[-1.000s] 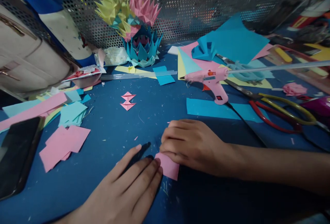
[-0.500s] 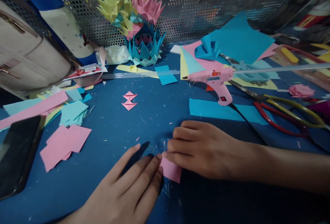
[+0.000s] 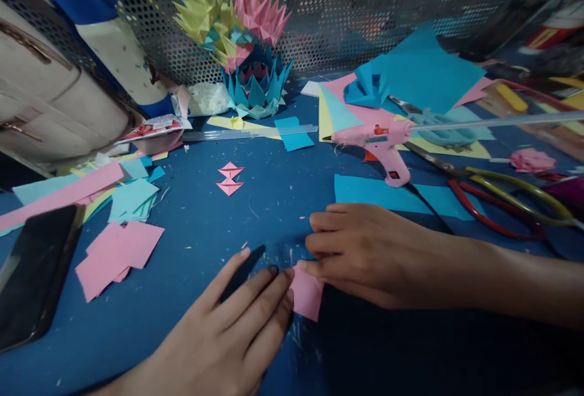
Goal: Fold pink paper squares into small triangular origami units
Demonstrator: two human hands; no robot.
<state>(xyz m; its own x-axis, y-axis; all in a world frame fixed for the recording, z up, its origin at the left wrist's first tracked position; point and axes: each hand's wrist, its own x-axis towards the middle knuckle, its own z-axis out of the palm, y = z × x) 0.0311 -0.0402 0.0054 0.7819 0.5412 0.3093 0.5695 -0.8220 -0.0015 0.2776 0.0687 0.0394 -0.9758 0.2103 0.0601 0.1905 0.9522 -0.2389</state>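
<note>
A small pink paper square lies on the blue table between my two hands. My left hand rests flat with its fingers stretched out, the fingertips touching the paper's left edge. From the right, my right hand bends its fingers down, thumb and fingertips at the paper's upper right edge. Part of the sheet is hidden under the right hand. Farther back lie two small folded pink paper pieces, their points toward each other. To the left are a stack of pink squares and a stack of light blue squares.
A pink glue gun lies beyond my right hand, near scissors with red and yellow handles and a blue paper strip. Folded paper flowers stand at the back. A phone lies far left.
Both hands have shifted slightly; the right hand's fingers have moved a little right and up along the paper's top edge. The paper stays nearly in place.
</note>
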